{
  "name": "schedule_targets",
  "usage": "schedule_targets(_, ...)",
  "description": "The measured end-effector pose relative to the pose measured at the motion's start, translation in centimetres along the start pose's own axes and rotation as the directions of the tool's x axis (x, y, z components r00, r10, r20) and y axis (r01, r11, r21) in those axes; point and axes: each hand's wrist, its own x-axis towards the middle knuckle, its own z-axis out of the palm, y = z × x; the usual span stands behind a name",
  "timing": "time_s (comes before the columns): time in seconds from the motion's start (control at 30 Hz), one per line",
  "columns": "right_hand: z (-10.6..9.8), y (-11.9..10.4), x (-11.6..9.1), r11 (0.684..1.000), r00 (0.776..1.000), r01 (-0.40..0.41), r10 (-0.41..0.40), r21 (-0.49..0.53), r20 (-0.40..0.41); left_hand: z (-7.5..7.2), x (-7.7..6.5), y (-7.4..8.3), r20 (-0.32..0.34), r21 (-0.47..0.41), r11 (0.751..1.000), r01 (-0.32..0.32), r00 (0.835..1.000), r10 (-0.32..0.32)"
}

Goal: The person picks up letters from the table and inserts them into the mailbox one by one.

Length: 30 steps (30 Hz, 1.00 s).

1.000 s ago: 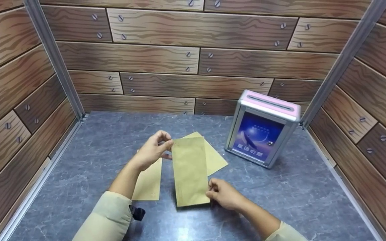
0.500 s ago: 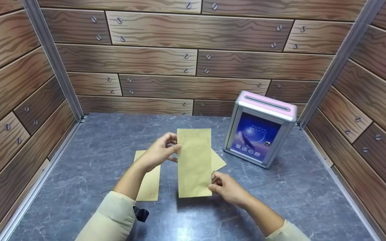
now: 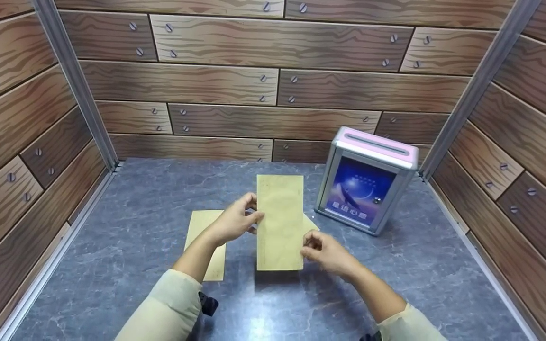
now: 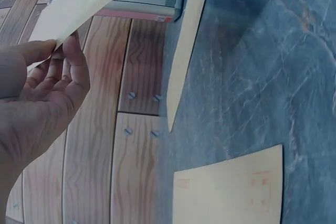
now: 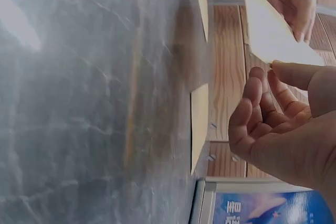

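Above the table a tan paper envelope (image 3: 280,225) stands upright between my two hands. My left hand (image 3: 235,220) pinches its left edge between thumb and fingers. Lower down, the right edge is pinched by my right hand (image 3: 327,251). The left wrist view shows the left thumb and fingertips gripping the envelope (image 4: 79,11); in the right wrist view the right thumb presses its corner (image 5: 278,40). A second envelope (image 3: 213,265) lies flat on the left, partly behind my left forearm. Only a corner of a third envelope (image 3: 311,222) shows behind the held one.
A silver-framed box (image 3: 368,184) with a pink slotted top and a blue picture front stands at the back right. The grey marbled table (image 3: 126,237) is enclosed by wood-patterned walls (image 3: 216,85) with metal corner posts.
Both hands have raised the envelope, moving it up and slightly right. It has straightened from a slight tilt, and now covers most of the envelope behind it.
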Motion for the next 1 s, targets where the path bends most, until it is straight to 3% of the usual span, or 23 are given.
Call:
schedule_targets(0.3,-2.7,-1.2,1.4,0.989,0.989,-0.012,0.034,0.149,-0.146,1.8,1.3,0.4,-0.013,-0.038,0.999,-0.017,1.0,0.017)
schedule_targets(0.6,-4.9,-1.9,1.6,0.989,0.958,-0.026,0.065,0.144,-0.279,3.8,2.8,1.7,-0.068,-0.117,0.989,-0.089,0.994,0.081)
schedule_targets(1.0,-8.0,-3.1,0.5,0.982,0.944,0.004,0.059,0.188,-0.324,4.7,5.0,4.8,-0.061,-0.076,0.987,-0.139,0.989,0.134)
